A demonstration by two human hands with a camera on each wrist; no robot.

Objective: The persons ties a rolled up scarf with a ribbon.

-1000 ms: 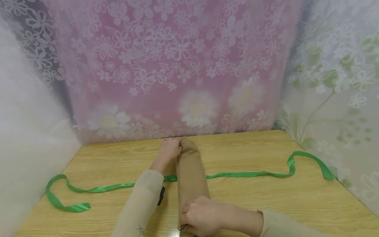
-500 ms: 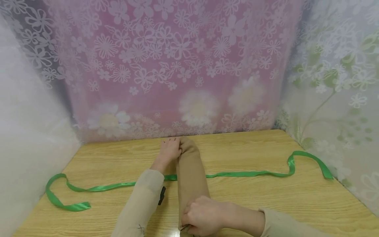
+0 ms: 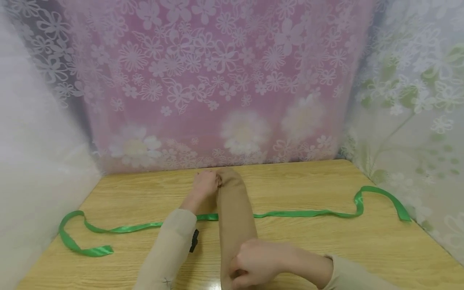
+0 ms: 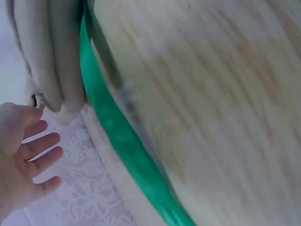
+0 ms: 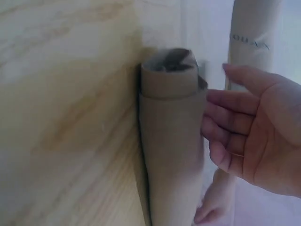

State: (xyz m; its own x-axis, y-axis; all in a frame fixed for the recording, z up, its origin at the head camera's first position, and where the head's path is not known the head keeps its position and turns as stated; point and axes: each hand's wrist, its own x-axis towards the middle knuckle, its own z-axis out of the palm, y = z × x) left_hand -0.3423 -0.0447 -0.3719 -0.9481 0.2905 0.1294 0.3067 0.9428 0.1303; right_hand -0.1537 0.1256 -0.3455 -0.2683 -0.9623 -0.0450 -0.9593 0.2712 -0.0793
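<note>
A long roll of tan cloth (image 3: pixel 237 209) lies lengthwise on the table, its layered end (image 5: pixel 169 80) showing in the right wrist view. Beneath it runs a green ribbon (image 3: pixel 297 213), stretched out to both sides. My left hand (image 3: pixel 206 182) is at the roll's far end. In the left wrist view its thumb tip meets the edge of the cloth folds (image 4: pixel 56 56), while the other fingers are spread and relaxed. Near the close end, my right hand (image 3: pixel 257 262) lies against the roll's right side. Its fingers are loosely bent and its thumb stands apart, not gripping.
The wood-grain table (image 3: pixel 311 249) carries the ribbon's loose curled ends at left and right. A pink flowered curtain (image 3: pixel 232 88) hangs behind, with pale curtains (image 3: pixel 413 133) on both sides. A dark strap piece (image 3: pixel 194 241) shows beside the left sleeve.
My right hand has loosened its grip on the roll's near end and shifted slightly right. My left hand has eased slightly left at the far end. The ribbon lies as before.
</note>
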